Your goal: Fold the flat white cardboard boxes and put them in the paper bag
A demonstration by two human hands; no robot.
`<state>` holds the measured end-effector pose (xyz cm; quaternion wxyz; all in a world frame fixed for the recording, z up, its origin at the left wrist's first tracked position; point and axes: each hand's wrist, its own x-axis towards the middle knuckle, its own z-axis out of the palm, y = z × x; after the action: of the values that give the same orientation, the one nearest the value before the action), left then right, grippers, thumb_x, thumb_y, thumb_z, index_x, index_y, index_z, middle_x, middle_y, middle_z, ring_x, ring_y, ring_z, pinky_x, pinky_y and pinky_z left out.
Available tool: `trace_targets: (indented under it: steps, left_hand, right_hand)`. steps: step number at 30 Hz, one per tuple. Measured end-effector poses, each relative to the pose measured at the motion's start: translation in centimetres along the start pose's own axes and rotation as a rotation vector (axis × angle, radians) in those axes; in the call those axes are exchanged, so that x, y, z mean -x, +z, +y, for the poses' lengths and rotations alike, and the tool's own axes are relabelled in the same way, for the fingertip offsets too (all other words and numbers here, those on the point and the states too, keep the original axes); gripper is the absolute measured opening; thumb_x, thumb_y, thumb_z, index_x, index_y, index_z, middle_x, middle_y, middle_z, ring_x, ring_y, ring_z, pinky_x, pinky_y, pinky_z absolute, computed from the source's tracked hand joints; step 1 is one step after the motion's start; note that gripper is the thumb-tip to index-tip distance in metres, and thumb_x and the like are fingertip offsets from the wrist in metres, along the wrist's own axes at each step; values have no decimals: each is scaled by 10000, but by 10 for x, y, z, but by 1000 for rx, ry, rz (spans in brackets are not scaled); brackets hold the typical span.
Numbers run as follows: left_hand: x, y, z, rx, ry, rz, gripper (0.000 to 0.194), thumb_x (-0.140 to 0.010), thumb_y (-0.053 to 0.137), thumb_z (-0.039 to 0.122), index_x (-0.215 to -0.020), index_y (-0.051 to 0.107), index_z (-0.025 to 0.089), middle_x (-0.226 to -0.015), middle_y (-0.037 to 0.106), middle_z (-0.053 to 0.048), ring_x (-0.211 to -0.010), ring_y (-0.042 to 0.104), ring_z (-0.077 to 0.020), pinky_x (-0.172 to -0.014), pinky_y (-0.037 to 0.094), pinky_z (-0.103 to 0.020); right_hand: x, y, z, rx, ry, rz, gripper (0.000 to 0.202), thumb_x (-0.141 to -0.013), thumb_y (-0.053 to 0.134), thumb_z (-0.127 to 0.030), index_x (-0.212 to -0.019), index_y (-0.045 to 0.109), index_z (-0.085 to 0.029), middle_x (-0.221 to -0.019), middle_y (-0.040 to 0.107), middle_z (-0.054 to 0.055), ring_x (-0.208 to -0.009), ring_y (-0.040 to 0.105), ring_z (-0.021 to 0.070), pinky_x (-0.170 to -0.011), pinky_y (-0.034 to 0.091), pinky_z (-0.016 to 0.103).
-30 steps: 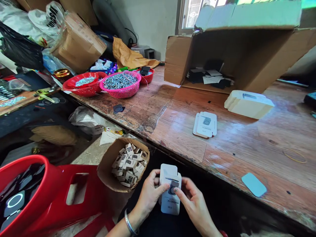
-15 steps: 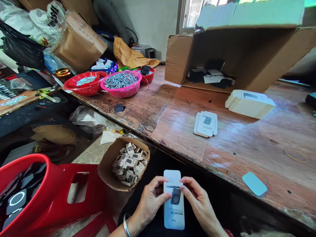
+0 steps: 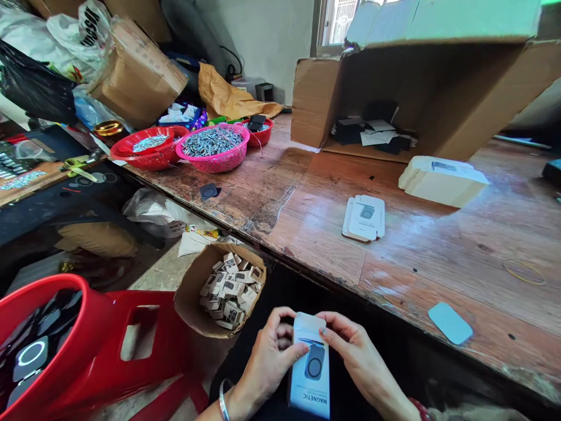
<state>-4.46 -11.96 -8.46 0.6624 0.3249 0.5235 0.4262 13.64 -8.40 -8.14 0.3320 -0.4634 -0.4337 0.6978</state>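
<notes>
In front of my lap is a small white printed box (image 3: pixel 312 374), with a dark ring device and the word MAGNETIC on its face. My left hand (image 3: pixel 267 359) grips its left edge, thumb on the face near the upper end. My right hand (image 3: pixel 357 354) pinches the upper right corner between thumb and fingers. A pale flap shows at the upper end, between the fingertips. On the table lies a small stack of flat matching cartons (image 3: pixel 364 217). A pale blue rounded card (image 3: pixel 450 323) lies near the table's edge.
A cardboard carton (image 3: pixel 219 333) of small boxes stands below the table edge. A red stool (image 3: pixel 100 345) is at left, with dark devices beside it. Baskets of metal parts, including a pink one (image 3: pixel 214 164), stand behind. A large open box (image 3: pixel 315 99) and a carton stack (image 3: pixel 438 187) are at right.
The held box now shows its left side and sits slightly lower. The flap at its upper end looks shorter and bent over. Both hands keep their hold.
</notes>
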Motion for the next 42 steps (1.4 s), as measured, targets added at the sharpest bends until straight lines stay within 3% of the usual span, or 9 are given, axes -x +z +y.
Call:
trace_targets:
  steps: [2, 5, 11, 18, 22, 26, 34, 39, 42]
  left_hand:
    - [1, 1, 1, 26, -23, 26, 688, -673, 830, 319, -1185, 380, 230, -780, 673, 34, -664, 660, -150, -622, 460, -237]
    - [1, 2, 3, 20, -58, 29, 681, -677, 814, 305, -1169, 352, 221, -773, 670, 31, -651, 655, -140, -622, 455, -233]
    - [2, 5, 9, -98, -81, 30, 614, -662, 775, 206, -1158, 414, 204, -729, 631, 55, -602, 621, -119, -578, 414, -211]
    - [7, 7, 15, -98, -91, 18, 612, -648, 754, 189, -1159, 419, 210, -778, 648, 32, -665, 656, -156, -626, 457, -245]
    - [9, 6, 12, -91, -88, 6, 597, -655, 757, 193, -1156, 433, 217, -781, 647, 33, -664, 652, -151, -621, 457, -238]
    - [8, 6, 9, -72, -89, 2, 589, -653, 768, 192, -1149, 451, 215, -757, 647, 43, -597, 612, -115, -583, 420, -208]
    - [8, 2, 13, -106, -40, -68, 287, -713, 778, 275, -953, 671, 158, -838, 723, -33, -767, 660, -167, -695, 481, -237]
    - [8, -5, 8, -108, -50, -64, 346, -706, 808, 352, -975, 697, 166, -828, 733, -30, -749, 666, -176, -707, 497, -255]
    - [9, -7, 4, -110, -51, -73, 329, -718, 805, 383, -943, 700, 167, -834, 734, -35, -760, 665, -181, -719, 493, -262]
  right_hand:
    - [1, -2, -3, 92, -99, -4, 262, -828, 711, -463, -856, 737, -203, -915, 691, 59, -860, 624, 221, -785, 490, 314]
    - [3, -4, -5, 183, -193, -30, 254, -828, 705, -453, -805, 740, -202, -990, 696, 82, -924, 627, 239, -796, 492, 317]
    - [1, -2, -22, 330, -63, -121, 141, -805, 687, -306, -761, 674, -172, -776, 669, 29, -692, 574, 170, -627, 443, 267]
    - [-5, 6, -41, 444, -80, -94, 240, -846, 623, -358, -782, 759, -171, -796, 733, 55, -750, 628, 202, -686, 448, 289]
    - [-9, 5, -38, 443, -20, -98, 152, -786, 622, -231, -749, 747, -154, -720, 714, 39, -677, 598, 176, -623, 429, 265]
    - [-12, -1, -42, 489, -100, -173, 142, -737, 609, -114, -685, 734, -157, -720, 682, 21, -680, 580, 151, -624, 412, 247]
    - [-8, -22, -41, 415, -63, -443, 207, -889, 665, -364, -965, 779, -208, -967, 701, 61, -874, 629, 197, -766, 466, 294]
    - [-2, -21, -13, 66, 72, -244, 390, -736, 815, -454, -1007, 722, -189, -849, 722, 31, -753, 650, 173, -705, 492, 278]
    - [6, -14, -8, 112, 63, -184, 322, -777, 778, -460, -909, 747, -168, -850, 749, 59, -771, 670, 197, -731, 516, 304]
